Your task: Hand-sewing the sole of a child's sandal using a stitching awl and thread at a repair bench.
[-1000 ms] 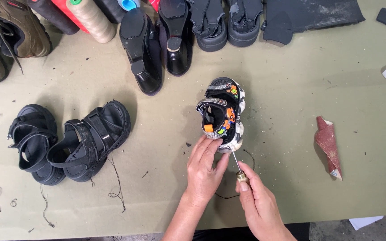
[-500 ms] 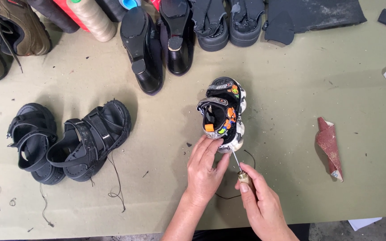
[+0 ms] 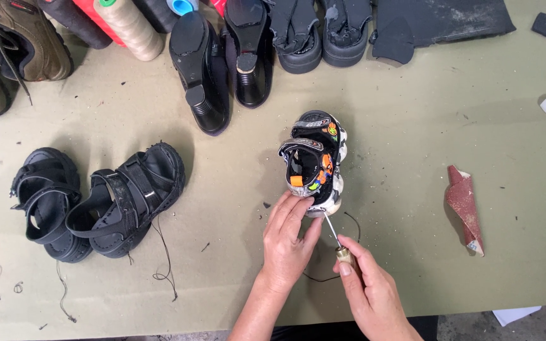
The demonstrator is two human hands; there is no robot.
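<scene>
A small child's sandal (image 3: pixel 314 158), black with colourful patches and a white sole, stands on its side in the middle of the olive table (image 3: pixel 412 126). My left hand (image 3: pixel 289 243) presses its fingertips on the near end of the sandal. In my right hand (image 3: pixel 371 293) is a stitching awl (image 3: pixel 336 243) with a wooden handle, its metal needle pointing up into the sandal's sole edge. A dark thread (image 3: pixel 342 252) loops on the table under the awl.
A pair of black strap sandals (image 3: pixel 96 196) lies at the left. Black heeled boots (image 3: pixel 222 57), black shoes, thread cones (image 3: pixel 131 25) and rubber sheets line the far edge. Folded red sandpaper (image 3: pixel 466 208) lies at the right. Brown boots sit far left.
Both hands and the sandal stay nearly where they were. My right hand with the awl has shifted only slightly near the sole.
</scene>
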